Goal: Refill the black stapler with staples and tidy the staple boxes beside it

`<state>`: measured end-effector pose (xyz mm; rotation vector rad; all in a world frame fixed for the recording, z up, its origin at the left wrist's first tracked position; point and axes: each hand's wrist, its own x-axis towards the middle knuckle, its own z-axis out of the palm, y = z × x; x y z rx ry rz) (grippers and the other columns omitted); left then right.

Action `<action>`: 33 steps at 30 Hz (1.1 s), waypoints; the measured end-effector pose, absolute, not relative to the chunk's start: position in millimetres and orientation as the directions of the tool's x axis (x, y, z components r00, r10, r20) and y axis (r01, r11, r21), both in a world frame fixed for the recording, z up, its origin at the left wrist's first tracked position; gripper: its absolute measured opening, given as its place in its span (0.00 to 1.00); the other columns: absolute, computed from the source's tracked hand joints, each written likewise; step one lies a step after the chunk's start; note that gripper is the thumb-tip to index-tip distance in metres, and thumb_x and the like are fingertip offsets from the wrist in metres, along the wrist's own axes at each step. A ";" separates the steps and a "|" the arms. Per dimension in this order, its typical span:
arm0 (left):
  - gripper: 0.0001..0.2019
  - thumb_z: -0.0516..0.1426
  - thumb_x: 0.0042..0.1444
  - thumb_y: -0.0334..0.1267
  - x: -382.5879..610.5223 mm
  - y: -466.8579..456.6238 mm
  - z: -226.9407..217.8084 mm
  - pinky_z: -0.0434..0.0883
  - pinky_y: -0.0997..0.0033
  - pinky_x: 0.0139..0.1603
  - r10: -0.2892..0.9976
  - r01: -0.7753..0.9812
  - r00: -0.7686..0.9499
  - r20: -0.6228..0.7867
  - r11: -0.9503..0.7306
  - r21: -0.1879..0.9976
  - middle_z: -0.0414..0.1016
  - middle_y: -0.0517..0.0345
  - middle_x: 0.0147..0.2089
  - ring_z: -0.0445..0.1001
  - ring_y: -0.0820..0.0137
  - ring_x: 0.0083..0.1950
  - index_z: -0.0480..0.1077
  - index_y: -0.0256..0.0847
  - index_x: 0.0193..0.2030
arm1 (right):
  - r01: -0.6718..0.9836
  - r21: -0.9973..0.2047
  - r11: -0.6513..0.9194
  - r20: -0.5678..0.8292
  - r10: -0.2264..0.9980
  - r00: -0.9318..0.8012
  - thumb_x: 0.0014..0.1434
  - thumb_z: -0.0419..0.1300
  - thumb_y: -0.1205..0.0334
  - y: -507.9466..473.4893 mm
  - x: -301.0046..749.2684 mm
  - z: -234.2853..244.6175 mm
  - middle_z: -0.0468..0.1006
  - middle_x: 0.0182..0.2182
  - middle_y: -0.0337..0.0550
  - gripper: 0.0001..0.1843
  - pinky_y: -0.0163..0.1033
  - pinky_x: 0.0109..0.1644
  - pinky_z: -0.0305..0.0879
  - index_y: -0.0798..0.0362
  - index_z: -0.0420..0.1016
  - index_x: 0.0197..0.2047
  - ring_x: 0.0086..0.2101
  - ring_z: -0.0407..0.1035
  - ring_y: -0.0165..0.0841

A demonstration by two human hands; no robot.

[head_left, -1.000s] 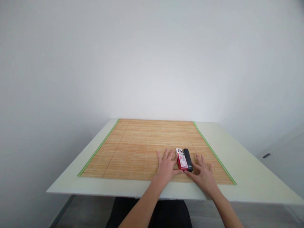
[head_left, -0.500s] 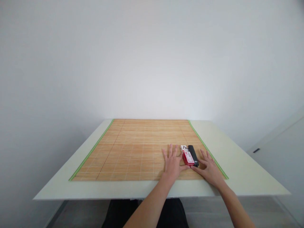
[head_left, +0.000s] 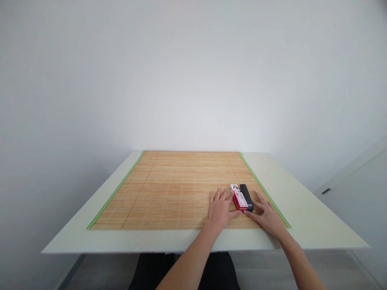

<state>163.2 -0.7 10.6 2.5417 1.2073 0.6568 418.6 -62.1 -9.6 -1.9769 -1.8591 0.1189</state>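
A small red and white box point(head_left: 240, 200) lies on the bamboo mat, with a white box point(head_left: 234, 187) bearing a dark picture just beyond it. Along their right side lies a black stapler point(head_left: 247, 197). My left hand point(head_left: 220, 208) rests at the left of the boxes, fingers spread, its index finger and thumb at the red and white box's side and near edge. On the other side is my right hand point(head_left: 267, 215), fingers apart, its index finger beside the stapler and its thumb at the near corner. Neither hand is wrapped round anything.
The bamboo mat point(head_left: 169, 189) with green edging covers the middle of a white table point(head_left: 314, 217). A plain wall point(head_left: 193, 76) stands behind the table. At the right is a white panel with a dark handle point(head_left: 326, 191). My legs are under the table's front edge.
My left hand's fingers have drawn back slightly toward me. The right hand, boxes and stapler stay almost where they were.
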 end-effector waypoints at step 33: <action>0.36 0.50 0.62 0.70 159.5 -7.1 9.1 0.41 0.42 0.78 0.777 0.641 0.550 0.305 -0.627 0.442 0.54 0.57 0.78 0.44 0.53 0.80 0.60 0.57 0.73 | 0.935 -0.353 -0.028 0.198 0.975 0.105 0.59 0.61 0.32 -69.8 414.8 -10.4 0.58 0.73 0.41 0.39 0.62 0.75 0.47 0.39 0.69 0.69 0.72 0.49 0.51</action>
